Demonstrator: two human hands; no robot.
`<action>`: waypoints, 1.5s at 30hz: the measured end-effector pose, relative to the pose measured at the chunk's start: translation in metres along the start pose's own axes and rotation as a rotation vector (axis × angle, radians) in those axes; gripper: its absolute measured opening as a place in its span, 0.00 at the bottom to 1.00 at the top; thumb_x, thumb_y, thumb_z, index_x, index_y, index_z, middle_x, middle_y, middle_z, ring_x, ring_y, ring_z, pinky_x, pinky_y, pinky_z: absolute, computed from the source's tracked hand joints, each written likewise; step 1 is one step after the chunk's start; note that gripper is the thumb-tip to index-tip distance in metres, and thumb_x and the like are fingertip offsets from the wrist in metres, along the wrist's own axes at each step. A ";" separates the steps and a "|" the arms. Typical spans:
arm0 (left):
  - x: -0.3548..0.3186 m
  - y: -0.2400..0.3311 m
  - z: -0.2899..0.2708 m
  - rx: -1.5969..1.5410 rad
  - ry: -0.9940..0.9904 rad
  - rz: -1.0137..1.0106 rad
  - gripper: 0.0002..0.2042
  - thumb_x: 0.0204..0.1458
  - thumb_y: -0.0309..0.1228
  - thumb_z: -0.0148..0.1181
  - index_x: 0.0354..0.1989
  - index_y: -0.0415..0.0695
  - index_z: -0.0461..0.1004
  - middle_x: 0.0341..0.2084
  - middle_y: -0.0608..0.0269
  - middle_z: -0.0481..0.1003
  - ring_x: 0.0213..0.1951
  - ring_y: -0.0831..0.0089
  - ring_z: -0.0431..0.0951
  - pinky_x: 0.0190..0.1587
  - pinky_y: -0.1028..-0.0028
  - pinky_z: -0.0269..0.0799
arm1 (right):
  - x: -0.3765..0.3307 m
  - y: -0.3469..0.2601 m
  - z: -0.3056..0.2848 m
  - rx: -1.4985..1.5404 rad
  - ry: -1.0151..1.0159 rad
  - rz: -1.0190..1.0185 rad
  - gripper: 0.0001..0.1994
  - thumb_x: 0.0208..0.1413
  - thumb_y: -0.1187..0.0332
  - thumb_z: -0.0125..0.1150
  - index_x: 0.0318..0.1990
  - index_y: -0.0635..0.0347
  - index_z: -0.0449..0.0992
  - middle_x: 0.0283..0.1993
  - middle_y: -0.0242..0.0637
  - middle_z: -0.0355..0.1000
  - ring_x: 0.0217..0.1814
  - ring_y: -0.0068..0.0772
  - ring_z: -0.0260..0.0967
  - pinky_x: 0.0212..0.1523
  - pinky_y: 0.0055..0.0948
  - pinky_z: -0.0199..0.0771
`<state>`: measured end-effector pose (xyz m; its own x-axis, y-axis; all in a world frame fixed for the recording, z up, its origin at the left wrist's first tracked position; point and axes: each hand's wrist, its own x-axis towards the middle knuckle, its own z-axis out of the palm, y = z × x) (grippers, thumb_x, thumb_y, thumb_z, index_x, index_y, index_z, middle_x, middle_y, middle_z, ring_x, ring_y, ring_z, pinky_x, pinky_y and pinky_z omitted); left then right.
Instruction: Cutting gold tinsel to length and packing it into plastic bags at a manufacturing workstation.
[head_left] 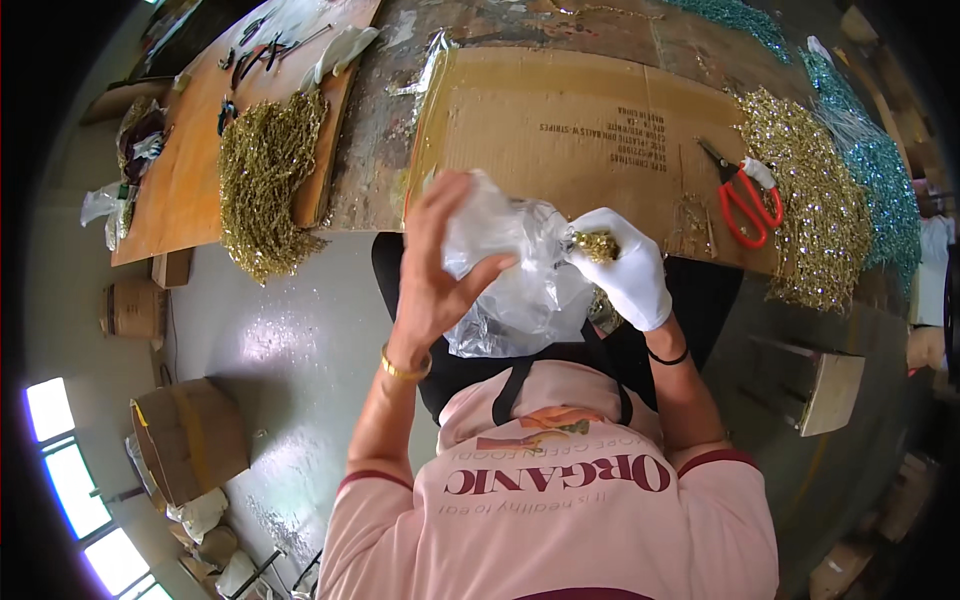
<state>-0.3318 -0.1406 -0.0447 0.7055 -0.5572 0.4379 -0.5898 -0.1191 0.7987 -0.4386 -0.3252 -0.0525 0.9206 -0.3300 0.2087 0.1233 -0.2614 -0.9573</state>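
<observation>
My bare left hand [432,270], with a gold bangle at the wrist, grips a clear plastic bag [510,275] in front of my chest. My right hand [630,270] wears a white glove and pinches a small bunch of gold chain [597,245] at the bag's mouth. Both hands hover just off the near edge of a flat cardboard sheet [570,130] on the worktable. The bag hangs crumpled between the hands; what is inside it cannot be made out.
Red-handled scissors [745,195] lie on the cardboard to the right, beside a heap of gold chain [815,215] and teal chain [880,180]. Another gold chain pile [265,175] drapes over a wooden board [180,180] at left. A cardboard box [190,440] sits on the floor.
</observation>
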 end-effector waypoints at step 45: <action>-0.002 -0.013 0.022 -0.579 -0.176 -0.598 0.05 0.51 0.26 0.57 0.33 0.38 0.72 0.28 0.73 0.71 0.32 0.87 0.67 0.37 0.85 0.63 | 0.001 0.011 0.041 0.518 0.139 0.447 0.13 0.51 0.75 0.57 0.45 0.62 0.68 0.26 0.26 0.66 0.16 0.10 0.54 0.14 0.12 0.52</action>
<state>-0.3339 -0.1562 -0.0650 0.7351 -0.6594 -0.1575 0.1907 -0.0218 0.9814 -0.4208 -0.2911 -0.0707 0.8723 -0.4276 -0.2373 -0.0641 0.3812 -0.9223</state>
